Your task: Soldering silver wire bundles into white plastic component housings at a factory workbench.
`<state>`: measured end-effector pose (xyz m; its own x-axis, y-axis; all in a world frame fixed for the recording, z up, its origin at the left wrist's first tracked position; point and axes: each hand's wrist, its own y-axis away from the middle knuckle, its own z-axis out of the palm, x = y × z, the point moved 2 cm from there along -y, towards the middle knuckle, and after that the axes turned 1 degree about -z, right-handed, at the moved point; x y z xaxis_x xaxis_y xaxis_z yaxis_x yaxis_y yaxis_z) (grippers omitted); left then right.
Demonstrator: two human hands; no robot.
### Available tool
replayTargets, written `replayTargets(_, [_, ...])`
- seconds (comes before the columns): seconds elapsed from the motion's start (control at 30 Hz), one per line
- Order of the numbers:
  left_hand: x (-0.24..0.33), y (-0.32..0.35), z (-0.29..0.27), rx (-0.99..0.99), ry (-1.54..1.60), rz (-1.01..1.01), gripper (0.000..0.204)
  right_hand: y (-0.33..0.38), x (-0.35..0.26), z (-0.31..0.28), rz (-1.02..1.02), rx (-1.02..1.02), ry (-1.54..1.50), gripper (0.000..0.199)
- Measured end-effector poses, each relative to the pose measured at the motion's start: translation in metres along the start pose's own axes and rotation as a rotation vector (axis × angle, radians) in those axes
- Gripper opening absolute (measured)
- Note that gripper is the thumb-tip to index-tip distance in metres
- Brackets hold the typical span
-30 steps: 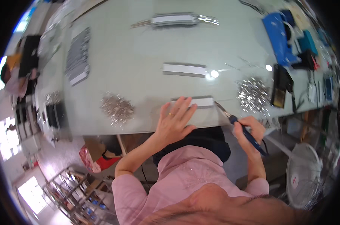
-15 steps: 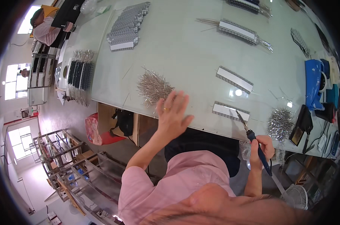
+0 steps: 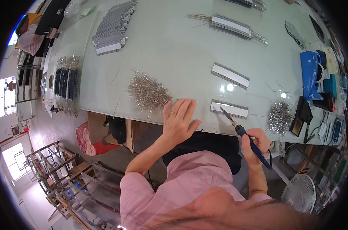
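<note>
My right hand (image 3: 256, 143) is closed around the dark blue handle of a soldering iron (image 3: 239, 129). Its metal tip points over the left part of the nearest strip (image 3: 230, 110), a white piece edged with grey segments; whether it touches cannot be told. Flat over the table's near edge, my left hand (image 3: 180, 119) has its fingers stretched out, beside a loose pile of thin silvery wires (image 3: 148, 91). A second similar strip (image 3: 230, 76) lies farther back. Beyond it is a strip bundle (image 3: 231, 26) with wires sticking out at both ends.
Grey strips (image 3: 113, 28) are stacked at the far left, with dark wired bundles (image 3: 67, 85) nearer. Another wire pile (image 3: 280, 118) sits right of the soldering iron. A blue tool (image 3: 310, 74) and a black box (image 3: 300, 117) stand at the right. A fan (image 3: 300, 194) is below the table.
The soldering iron has moved left, its tip passing from the strip's right half to its left part. My left hand has shifted right, off the wire pile. The whole view has shifted slightly.
</note>
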<state>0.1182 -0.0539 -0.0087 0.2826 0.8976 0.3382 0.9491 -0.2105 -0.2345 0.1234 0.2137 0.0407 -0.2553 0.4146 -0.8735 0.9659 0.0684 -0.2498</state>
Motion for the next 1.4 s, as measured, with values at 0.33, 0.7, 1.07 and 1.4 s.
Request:
replayTargets(0.33, [0.012, -0.007, 0.011, 0.004, 0.0, 0.132, 0.055, -0.01, -0.007, 0.014, -0.011, -0.062, 0.065, 0.016])
replayTargets(0.7, [0.012, -0.01, 0.007, 0.001, -0.028, 0.164, 0.055, -0.026, -0.019, 0.03, -0.042, -0.145, 0.111, 0.017])
replayTargets(1.07, [0.009, -0.009, 0.005, 0.101, 0.069, 0.168, 0.049, -0.032, -0.027, 0.035, -0.227, -0.23, 0.211, 0.02])
replayTargets(1.4, [0.053, -0.017, 0.012, 0.016, 0.209, 0.316, 0.057, 0.0, 0.028, 0.001, 0.158, 0.244, -0.339, 0.01])
